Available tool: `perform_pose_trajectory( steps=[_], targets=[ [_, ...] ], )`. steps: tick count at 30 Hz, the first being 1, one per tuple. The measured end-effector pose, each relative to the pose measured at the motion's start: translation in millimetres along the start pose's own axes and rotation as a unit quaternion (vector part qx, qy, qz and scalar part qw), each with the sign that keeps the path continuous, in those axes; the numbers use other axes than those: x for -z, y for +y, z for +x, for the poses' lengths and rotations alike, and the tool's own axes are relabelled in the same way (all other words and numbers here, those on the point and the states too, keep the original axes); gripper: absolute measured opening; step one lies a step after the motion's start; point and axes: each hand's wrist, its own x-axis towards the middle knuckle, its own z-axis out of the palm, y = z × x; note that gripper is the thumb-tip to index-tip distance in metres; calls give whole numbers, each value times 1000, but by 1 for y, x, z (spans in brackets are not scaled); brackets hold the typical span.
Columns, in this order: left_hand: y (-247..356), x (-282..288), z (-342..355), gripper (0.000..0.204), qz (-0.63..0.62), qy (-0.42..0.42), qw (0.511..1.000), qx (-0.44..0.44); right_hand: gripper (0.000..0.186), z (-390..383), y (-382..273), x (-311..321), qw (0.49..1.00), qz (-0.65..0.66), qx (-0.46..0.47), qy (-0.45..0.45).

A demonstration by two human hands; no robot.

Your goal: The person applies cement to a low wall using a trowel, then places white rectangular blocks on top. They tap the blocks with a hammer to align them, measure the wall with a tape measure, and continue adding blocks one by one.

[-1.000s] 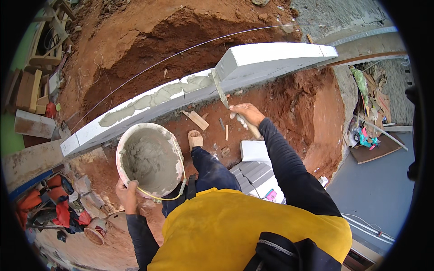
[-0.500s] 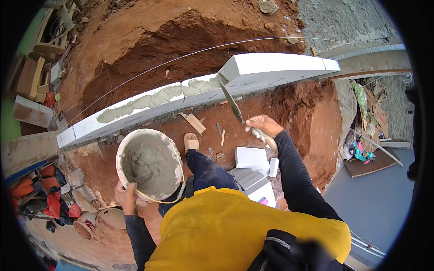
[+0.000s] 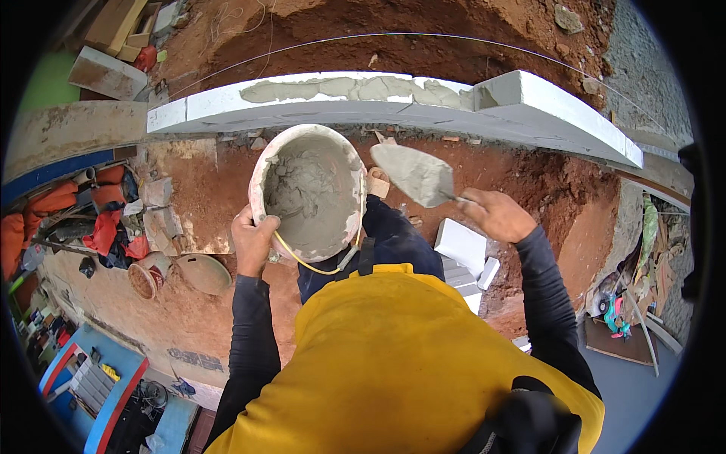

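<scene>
Trowel (image 3: 414,175) with a broad blade, thickly coated in wet grey mortar, held out to the left of the right hand (image 3: 499,216), which is wrapped around its handle; the blade points toward the left hand, over the gap between the two. Its tip is near the rim of a round, pale bucket (image 3: 260,181), though whether they touch cannot be told. The left hand grips that bucket by its rim, thumb hooked over the near left edge. Inside sits a rough mass of grey mortar (image 3: 299,185), and a yellow carrying handle (image 3: 306,265) hangs along the side, to the right of the left hand.

Ahead of both hands, a low wall of white blocks (image 3: 302,112) runs across from left to right. An uneven grey mortar strip (image 3: 340,88) covers part of its top, ending against a taller white block (image 3: 563,117) ahead of the right hand. Beyond the wall, a thin line (image 3: 393,34) stretches over red earth.

Between the hands and below the blade, one foot (image 3: 377,184) shows on the ground. Just nearer the body than the right hand lies a loose white block (image 3: 460,246), with a small white piece (image 3: 489,273) beside it. Well to the left of the left hand, a dirty pail (image 3: 144,280) lies tilted
</scene>
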Motion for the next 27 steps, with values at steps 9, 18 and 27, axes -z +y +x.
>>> perform_pose_trajectory(
  steps=[9, 18, 27],
  targets=[
    [22, -25, 5, 10, 56, 136, 981, -128, 22, 164, -111, -106, 920, -362, 151, -17],
    [18, -21, 13, 13, 30, 153, 974, -163, 45, 112, -123, -151, 980, -22, 153, -127],
    [11, -1, 4, 10, -43, 218, 966, -131, 40, 91, -108, -132, 980, 113, 160, -18]
  ],
)
